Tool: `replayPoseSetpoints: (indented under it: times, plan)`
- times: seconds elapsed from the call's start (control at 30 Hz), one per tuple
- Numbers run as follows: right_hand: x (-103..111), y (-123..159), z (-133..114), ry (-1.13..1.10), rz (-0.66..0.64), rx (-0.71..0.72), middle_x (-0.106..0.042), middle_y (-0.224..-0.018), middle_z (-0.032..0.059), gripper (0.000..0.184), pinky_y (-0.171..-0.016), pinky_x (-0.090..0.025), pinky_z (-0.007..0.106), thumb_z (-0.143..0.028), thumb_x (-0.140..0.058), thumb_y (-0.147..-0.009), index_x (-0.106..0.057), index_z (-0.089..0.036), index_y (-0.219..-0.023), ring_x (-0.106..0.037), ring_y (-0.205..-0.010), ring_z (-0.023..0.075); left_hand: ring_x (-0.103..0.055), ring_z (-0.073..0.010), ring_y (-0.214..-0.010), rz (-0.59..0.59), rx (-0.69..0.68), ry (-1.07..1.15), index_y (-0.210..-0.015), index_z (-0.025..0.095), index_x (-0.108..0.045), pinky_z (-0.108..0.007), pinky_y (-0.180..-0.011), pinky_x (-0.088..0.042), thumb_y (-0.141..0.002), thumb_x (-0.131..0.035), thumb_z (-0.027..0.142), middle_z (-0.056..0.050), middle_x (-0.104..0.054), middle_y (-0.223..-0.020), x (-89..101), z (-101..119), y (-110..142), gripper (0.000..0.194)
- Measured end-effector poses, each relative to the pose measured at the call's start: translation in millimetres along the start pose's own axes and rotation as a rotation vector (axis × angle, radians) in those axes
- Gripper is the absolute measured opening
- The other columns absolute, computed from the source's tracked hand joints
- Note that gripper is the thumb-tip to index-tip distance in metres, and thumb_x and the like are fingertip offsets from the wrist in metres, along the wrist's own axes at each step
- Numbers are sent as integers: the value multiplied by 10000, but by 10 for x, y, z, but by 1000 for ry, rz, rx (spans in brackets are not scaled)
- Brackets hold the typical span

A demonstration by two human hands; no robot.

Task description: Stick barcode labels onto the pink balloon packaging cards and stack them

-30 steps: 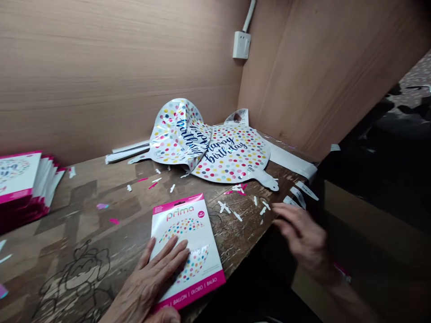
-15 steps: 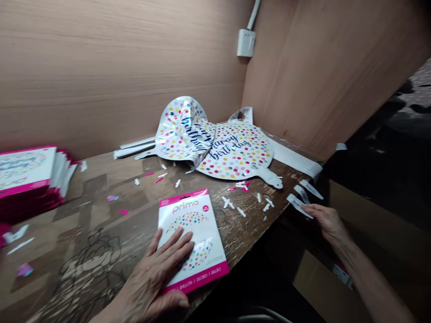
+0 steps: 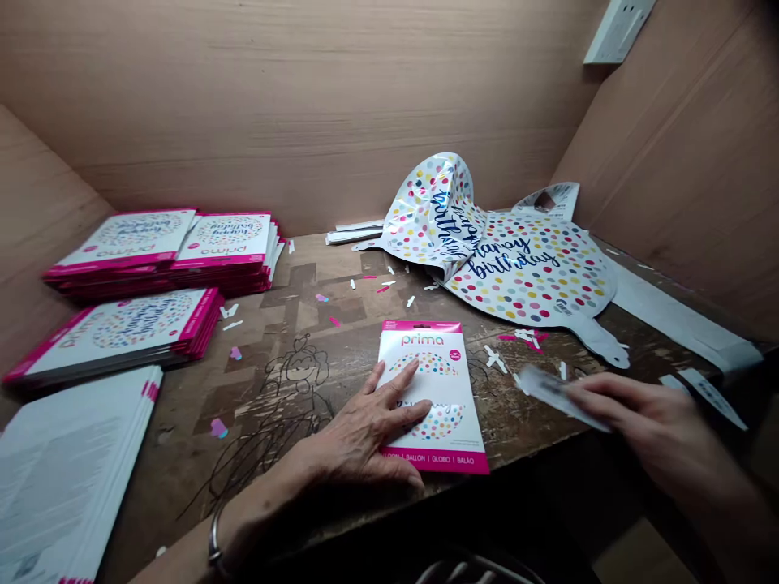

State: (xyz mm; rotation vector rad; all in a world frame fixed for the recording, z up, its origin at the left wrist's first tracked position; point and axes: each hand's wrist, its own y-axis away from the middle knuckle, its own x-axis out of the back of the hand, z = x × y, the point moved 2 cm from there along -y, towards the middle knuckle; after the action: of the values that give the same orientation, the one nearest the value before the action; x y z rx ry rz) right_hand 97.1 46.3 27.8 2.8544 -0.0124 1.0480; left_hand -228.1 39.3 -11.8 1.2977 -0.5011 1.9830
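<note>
On the bench [image 3: 304, 280], the packet [image 3: 450, 389] points wallward, left hand [image 3: 365, 430] flat, right grip [image 3: 645, 422] pinching a strip [image 3: 551, 393].

Bright, even light, source unseen. Glare on balloon [image 3: 433, 212]; right hand [image 3: 648, 426] below it motion-blurred. Wide-angle bending at frame edges.

The packet [image 3: 454, 422] near the middle is white with a pink edge and bright dots. The foil balloon [image 3: 529, 272] on the right is white with many colored dots and dark blue writing. The counter [image 3: 182, 405] is patchy brown.
</note>
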Motion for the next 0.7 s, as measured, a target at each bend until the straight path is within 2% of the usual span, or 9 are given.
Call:
replayPoseSetpoints:
  times: [0.03,0.1,0.17,0.23,0.4,0.53,0.7]
  plan:
    - [-205,-72,-214,-63,-153,24,-643,-717,16,294,-582,-416,234,-471,-561,-749,-672,-199,-745,-569,-686,173,-30,-361,-1343,0,7,7,-1347,247,-364,-550,-1069,4,-663,-526,691,-167,7,-1481,3,4,1,832]
    - [-561,-215,-507,-112,-347,28,-602,-627,3,284,-547,-374,222,-426,-565,-742,-656,-170,-659,-525,-618,141,-13,-366,-1340,-1,14,18,-1349,251,-361,-548,-1069,-2,-653,-533,692,-165,25,-1479,4,9,5,841]
    - [-831,-335,-634,-153,-477,11,-570,-573,-5,271,-506,-338,214,-387,-573,-721,-634,-145,-618,-477,-555,114,4,-366,-1339,4,15,26,-1353,259,-352,-548,-1069,-7,-646,-537,694,-159,41,-1479,2,14,9,850]
    - [-1010,-420,-657,-175,-552,-3,-559,-557,-5,267,-480,-318,209,-373,-575,-700,-622,-127,-610,-447,-525,101,19,-363,-1338,14,11,34,-1351,258,-354,-543,-1071,-13,-641,-539,697,-156,60,-1477,-1,18,10,855]
    - [-1208,-523,-639,-83,-598,34,-518,-514,-9,273,-443,-288,207,-362,-559,-686,-598,-116,-575,-407,-490,92,50,-340,-1342,19,-4,37,-1322,252,-395,-521,-1078,-2,-638,-524,709,-151,85,-1475,-6,21,8,832]
    - [-1264,-550,-677,91,-551,78,-497,-470,-11,241,-435,-265,218,-310,-539,-687,-591,-128,-537,-411,-469,97,61,-339,-1342,17,-14,35,-1350,255,-349,-514,-1078,2,-640,-514,713,-150,127,-1465,-17,6,11,861]
    - [-1263,-530,-776,306,-465,163,-576,-518,22,230,-463,-255,231,-279,-535,-710,-638,-139,-559,-457,-502,112,35,-335,-1349,13,-13,42,-1349,263,-351,-521,-1076,12,-643,-516,712,-137,86,-1482,-27,-3,5,852]
